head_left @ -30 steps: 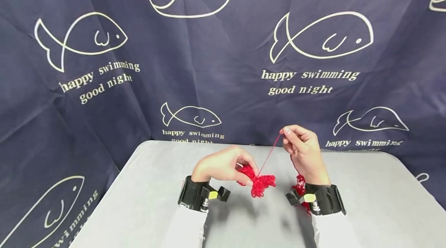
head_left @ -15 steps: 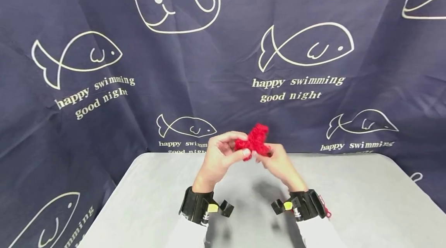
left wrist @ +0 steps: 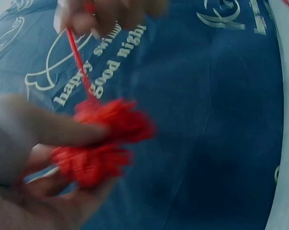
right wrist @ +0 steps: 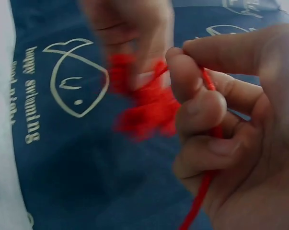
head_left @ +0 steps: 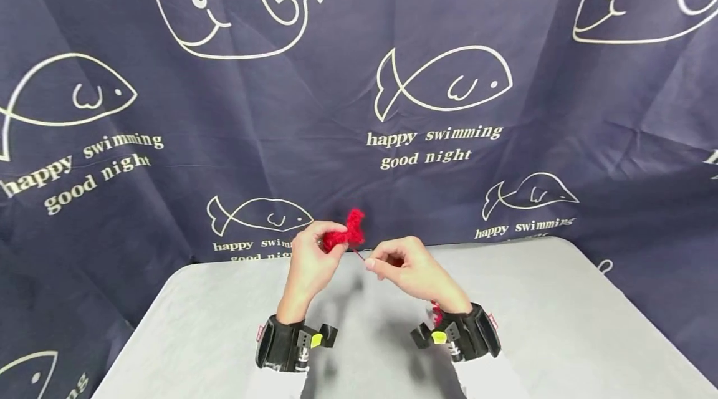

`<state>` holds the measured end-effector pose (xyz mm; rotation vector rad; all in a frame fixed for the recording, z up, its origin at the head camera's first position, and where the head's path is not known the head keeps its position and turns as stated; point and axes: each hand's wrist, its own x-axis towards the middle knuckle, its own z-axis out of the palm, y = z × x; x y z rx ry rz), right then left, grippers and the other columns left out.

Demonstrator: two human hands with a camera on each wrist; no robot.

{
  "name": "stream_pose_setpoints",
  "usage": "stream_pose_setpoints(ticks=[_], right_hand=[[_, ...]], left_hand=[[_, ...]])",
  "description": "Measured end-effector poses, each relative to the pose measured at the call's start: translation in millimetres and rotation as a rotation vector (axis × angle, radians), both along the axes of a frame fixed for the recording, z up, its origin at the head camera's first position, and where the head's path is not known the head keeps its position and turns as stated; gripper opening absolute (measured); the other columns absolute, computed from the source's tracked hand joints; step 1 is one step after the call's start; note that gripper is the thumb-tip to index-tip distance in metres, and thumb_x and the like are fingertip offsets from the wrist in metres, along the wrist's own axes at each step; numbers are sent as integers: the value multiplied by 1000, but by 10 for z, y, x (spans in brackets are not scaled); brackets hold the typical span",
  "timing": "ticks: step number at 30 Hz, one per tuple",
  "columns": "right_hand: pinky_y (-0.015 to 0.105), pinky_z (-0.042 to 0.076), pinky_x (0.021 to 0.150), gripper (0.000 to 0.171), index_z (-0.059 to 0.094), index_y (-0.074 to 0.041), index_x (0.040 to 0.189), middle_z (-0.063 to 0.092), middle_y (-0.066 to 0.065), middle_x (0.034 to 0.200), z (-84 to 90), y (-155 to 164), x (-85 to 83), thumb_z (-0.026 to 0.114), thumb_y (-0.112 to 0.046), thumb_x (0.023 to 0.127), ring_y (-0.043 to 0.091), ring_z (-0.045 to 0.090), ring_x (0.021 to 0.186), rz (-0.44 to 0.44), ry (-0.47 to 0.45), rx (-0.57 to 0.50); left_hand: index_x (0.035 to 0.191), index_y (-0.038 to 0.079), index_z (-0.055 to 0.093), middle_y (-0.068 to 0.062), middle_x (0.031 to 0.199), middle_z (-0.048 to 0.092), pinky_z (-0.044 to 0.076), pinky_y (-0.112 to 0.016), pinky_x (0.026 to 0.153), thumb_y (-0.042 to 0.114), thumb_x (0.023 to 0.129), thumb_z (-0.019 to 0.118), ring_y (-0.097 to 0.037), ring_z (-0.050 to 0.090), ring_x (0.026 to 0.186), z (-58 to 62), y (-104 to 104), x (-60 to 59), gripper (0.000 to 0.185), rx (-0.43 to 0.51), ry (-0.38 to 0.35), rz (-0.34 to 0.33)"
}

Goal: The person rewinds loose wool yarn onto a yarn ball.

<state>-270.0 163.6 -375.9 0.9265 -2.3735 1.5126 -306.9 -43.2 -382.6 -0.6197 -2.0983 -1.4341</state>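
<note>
Here, above the table, we pinch the red tuft in our left hand; our right hand, beside it, grips the strand. Pulling too hard could, we judge, unravel the tuft or snap the strand.

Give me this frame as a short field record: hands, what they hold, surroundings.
left hand: pinches the red crocheted piece, raised above the table
right hand: pinches the red yarn strand running from the piece
strand: runs on through the right palm and down toward the wrist
table: grey, under both hands
backdrop: navy cloth printed with fish, whales and text
</note>
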Motion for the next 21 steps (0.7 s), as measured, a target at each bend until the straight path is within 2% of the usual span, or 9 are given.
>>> stream_pose_setpoints(ticks=[1,3,6,8,11,13,15,18,21], right_hand=[[22,37,47,13,74,-15,82,61,-3,66,19,17,9,72,-12,94,9,48,54,-7,-1,-36],[23,36,45,10,74,-9,84,61,2,66,51,59,17,71,-9,94,11,47,52,-22,-8,-113],[24,36,44,10,72,-1,88,58,7,66,67,126,9,68,-7,95,12,44,51,-30,-45,-232],[25,36,45,12,69,4,90,55,7,65,52,165,-6,67,-6,96,13,43,52,-28,-81,-319],[25,32,46,19,65,11,91,53,2,65,-4,198,-48,65,-7,97,13,42,54,-37,-134,-438],[25,31,47,22,63,14,93,53,2,66,-53,203,-89,65,-7,98,12,42,56,-61,-149,-480],[25,31,48,23,64,14,94,52,1,66,-98,197,-135,67,-9,97,12,42,57,-101,-156,-480],[23,37,51,18,70,7,94,55,1,68,-163,174,-193,71,-10,95,12,46,59,-172,-156,-407],[22,41,52,8,73,4,93,60,2,70,-214,136,-226,70,-4,93,11,49,60,-193,-178,-327]], left_hand=[[93,6,77,-4,88,72,47,-23,54,-11,73,77,-12,56,62,-2,-21,2,27,-80,-17,-10],[92,8,77,-1,83,70,48,-25,55,-10,73,76,-11,57,63,1,-48,8,26,-207,-71,-84],[91,10,77,3,76,68,50,-25,57,-8,75,75,-9,58,63,17,-73,29,24,-330,-157,-257],[92,11,76,4,76,67,53,-26,58,-7,77,75,-8,59,62,30,-85,47,23,-357,-205,-402],[96,6,75,-2,84,69,59,-30,64,-8,80,77,-9,63,65,59,-109,76,21,-296,-255,-659],[98,0,72,-12,89,69,61,-37,65,-11,81,77,-13,65,69,84,-122,93,21,-199,-270,-828],[101,-6,69,-19,94,67,62,-41,65,-13,81,76,-16,66,75,110,-125,106,23,-90,-273,-957],[103,-10,67,-23,99,65,62,-39,67,-15,81,74,-19,66,88,142,-117,122,24,43,-246,-1039],[104,-9,67,-20,104,65,61,-34,69,-17,82,72,-20,66,93,139,-111,138,24,142,-234,-1037]])
